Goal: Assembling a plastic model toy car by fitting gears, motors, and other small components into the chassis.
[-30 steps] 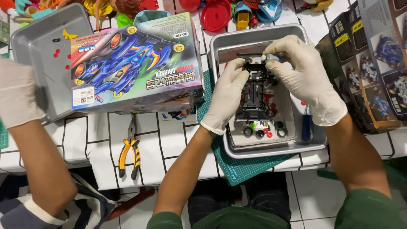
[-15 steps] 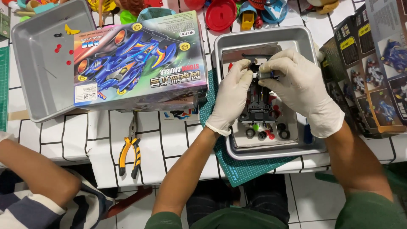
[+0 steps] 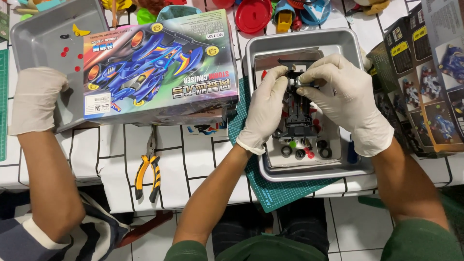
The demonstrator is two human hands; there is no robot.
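Both my hands wear white gloves and work over a grey metal tray (image 3: pixel 348 43). My left hand (image 3: pixel 265 108) grips the left side of a black toy car chassis (image 3: pixel 296 118). My right hand (image 3: pixel 349 101) pinches the chassis near its far end, fingers closed on a small grey part. Small black tyres (image 3: pixel 299 152) and red and green bits lie on a paper sheet at the tray's near end. The tray rests on a green cutting mat (image 3: pixel 280 191).
A colourful model car box (image 3: pixel 159 72) lies across a second grey tray (image 3: pixel 41 41) at left. Another person's gloved hand (image 3: pixel 34 99) reaches to that tray. Yellow-handled pliers (image 3: pixel 147 169) lie near the table's front. More kit boxes (image 3: pixel 425 87) stand right; toy clutter fills the back.
My hands have stayed on the chassis, shifting their grip slightly. The other person's arm dropped low, then came up again, its gloved hand now at the left tray.
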